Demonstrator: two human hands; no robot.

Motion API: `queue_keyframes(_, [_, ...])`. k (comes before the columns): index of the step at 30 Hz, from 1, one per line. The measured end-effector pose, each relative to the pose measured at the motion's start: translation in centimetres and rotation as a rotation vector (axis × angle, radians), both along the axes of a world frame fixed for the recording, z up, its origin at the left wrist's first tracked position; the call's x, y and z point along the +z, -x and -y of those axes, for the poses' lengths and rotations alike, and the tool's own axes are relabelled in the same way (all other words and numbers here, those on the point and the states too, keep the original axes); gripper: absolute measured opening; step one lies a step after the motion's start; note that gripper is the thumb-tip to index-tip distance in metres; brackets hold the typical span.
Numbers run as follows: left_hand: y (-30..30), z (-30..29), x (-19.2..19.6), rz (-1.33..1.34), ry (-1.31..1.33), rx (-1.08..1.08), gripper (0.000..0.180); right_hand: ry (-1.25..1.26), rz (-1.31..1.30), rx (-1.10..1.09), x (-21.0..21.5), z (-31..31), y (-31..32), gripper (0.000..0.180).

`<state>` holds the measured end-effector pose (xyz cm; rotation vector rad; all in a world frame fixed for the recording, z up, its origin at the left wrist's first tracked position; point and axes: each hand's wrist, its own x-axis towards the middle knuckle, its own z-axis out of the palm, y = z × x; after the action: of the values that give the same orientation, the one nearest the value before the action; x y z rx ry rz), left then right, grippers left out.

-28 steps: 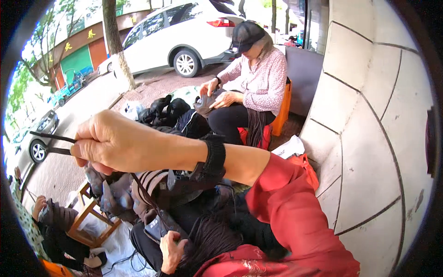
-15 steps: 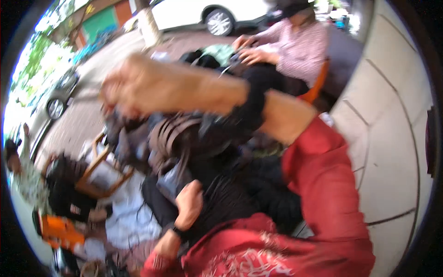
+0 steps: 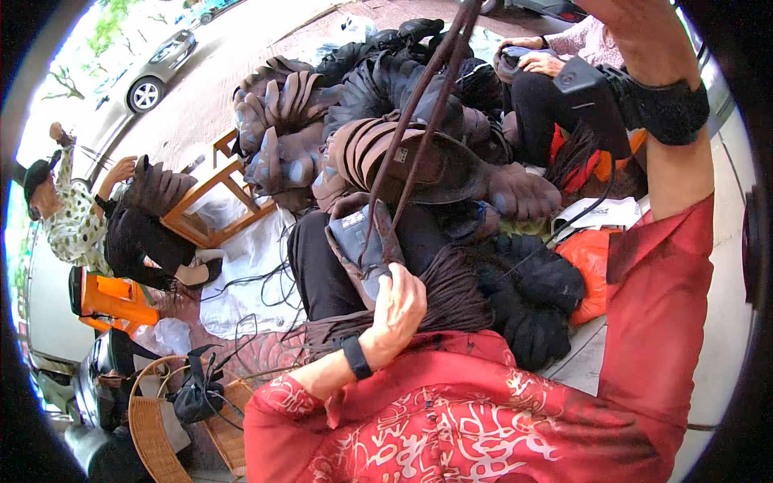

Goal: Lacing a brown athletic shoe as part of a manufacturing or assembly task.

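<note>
Gripping the near end of a grey shoe upper (image 3: 353,233) at centre frame is the left hand (image 3: 398,304); the right hand is out of view, grip unknown. Likely light and bendable, the upper seems best held beside its brown laces (image 3: 459,34).

Head view: left fisheye of head-worn pair, facing down and forward; wearer's red shirt (image 3: 451,431) close, lower centre; left hand (image 3: 397,307) beyond, mid-frame; street (image 3: 205,105) far, upper left.
</note>
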<state>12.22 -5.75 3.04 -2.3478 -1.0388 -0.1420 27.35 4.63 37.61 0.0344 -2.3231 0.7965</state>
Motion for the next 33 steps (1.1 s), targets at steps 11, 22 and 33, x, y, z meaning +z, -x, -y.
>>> queue_keyframes(11, [4.2, -3.1, -2.7, 0.307, 0.651, -0.532, 0.020, -0.389, -0.243, -0.186, -1.5, 1.2, 8.6, 0.028])
queue_keyframes(22, [5.1, -4.2, -2.3, 0.533, 0.909, -0.606, 0.025, -0.319, -0.260, -0.532, -2.0, 0.9, 6.2, 0.029])
queue_keyframes(33, [11.7, -1.6, -1.5, 1.105, 1.031, 0.222, 0.014, -0.141, -0.113, -0.712, -0.4, -1.8, -3.9, 0.029])
